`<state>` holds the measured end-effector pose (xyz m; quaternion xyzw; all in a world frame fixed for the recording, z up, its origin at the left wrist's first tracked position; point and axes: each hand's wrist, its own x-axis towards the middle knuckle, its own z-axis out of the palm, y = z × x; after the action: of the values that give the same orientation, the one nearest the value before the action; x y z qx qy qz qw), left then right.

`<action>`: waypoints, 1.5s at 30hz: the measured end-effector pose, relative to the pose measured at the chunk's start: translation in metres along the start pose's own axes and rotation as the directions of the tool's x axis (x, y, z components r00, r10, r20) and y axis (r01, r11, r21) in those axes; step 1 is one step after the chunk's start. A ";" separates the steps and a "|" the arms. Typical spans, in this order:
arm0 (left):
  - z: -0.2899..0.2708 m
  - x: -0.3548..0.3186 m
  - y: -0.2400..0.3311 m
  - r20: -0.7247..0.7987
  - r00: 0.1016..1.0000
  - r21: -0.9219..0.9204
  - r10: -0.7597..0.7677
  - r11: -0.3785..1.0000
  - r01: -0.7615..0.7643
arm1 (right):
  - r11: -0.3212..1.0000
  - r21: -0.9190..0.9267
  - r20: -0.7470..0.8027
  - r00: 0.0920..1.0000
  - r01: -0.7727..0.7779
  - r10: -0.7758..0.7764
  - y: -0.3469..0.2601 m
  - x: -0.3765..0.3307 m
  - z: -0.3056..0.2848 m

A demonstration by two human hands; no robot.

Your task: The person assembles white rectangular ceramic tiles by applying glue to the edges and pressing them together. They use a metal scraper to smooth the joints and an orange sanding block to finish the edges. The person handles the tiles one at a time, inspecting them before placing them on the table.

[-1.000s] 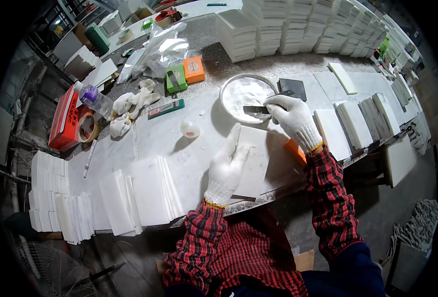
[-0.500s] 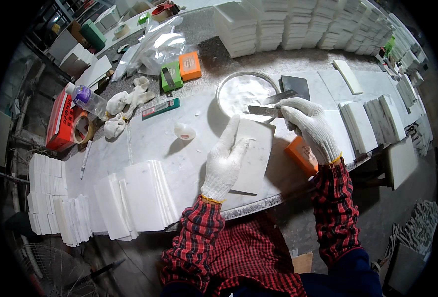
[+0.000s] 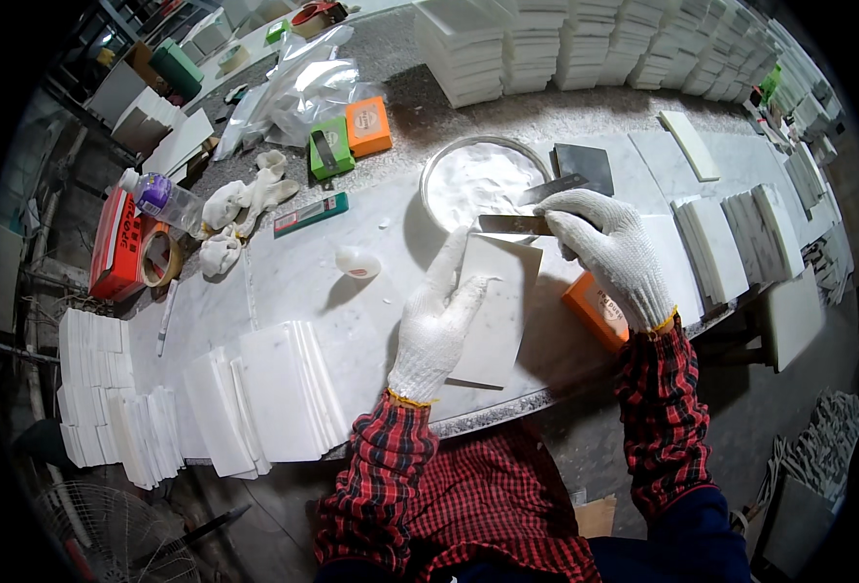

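Observation:
My left hand (image 3: pixel 429 335), in a white knit glove, grips the left side of a white marble-like tile (image 3: pixel 502 306) tilted above the worktable, thumb on its face. In my gloved right hand (image 3: pixel 612 257) is a flat metal scraper blade (image 3: pixel 512 224), its far end by the tile's upper edge and my left fingertips. Just beyond stands a round bowl (image 3: pixel 427 199) of white paste or powder (image 3: pixel 478 183); which it is I cannot tell. A second metal blade (image 3: pixel 558 187) leans over the bowl's right rim, partly behind my right hand. Under my right wrist lies an orange box (image 3: pixel 590 313).
White tiles stand in rows at the front left (image 3: pixel 289 394) and right (image 3: pixel 706 248), with tall stacks (image 3: pixel 459 58) at the back. A small white bottle (image 3: pixel 358 262), a green-edged case (image 3: pixel 311 215), spare gloves (image 3: pixel 245 204) and a plastic bottle (image 3: pixel 169 199) lie to the left.
The blade in my right hand has shifted slightly left, close to the tile's upper edge. My left hand keeps its grip on the tile, and the view has moved a little.

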<state>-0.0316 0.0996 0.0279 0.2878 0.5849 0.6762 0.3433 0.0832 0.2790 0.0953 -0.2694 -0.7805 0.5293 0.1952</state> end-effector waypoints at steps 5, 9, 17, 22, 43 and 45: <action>-0.002 -0.001 -0.001 -0.005 1.000 0.024 0.003 1.000 -0.003 | 0.994 -0.108 0.010 0.999 0.032 -0.031 -0.003 0.002 0.002; -0.001 0.000 0.003 0.001 1.000 0.039 -0.024 0.999 0.024 | 0.990 -0.112 -0.008 0.996 0.090 -0.091 0.001 0.001 0.001; 0.001 -0.002 0.006 -0.017 0.998 0.004 -0.052 0.999 0.052 | 0.975 -0.174 -0.019 0.989 0.138 -0.143 -0.005 0.000 0.004; 0.001 -0.002 0.001 -0.020 0.998 -0.044 -0.061 0.997 0.060 | 0.979 -0.155 -0.045 0.989 0.131 -0.140 -0.002 0.000 0.000; -0.001 -0.004 -0.001 -0.028 0.998 -0.070 -0.055 0.996 0.053 | 0.998 0.007 0.119 0.991 -0.058 0.056 0.003 0.004 -0.011; -0.001 -0.005 -0.003 -0.039 0.999 -0.077 -0.021 0.997 0.018 | 0.997 -0.009 0.104 0.991 -0.078 0.079 0.002 0.005 -0.009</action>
<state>-0.0288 0.0953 0.0246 0.2550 0.5679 0.7005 0.3489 0.0849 0.2892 0.0965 -0.2723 -0.7796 0.5481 0.1325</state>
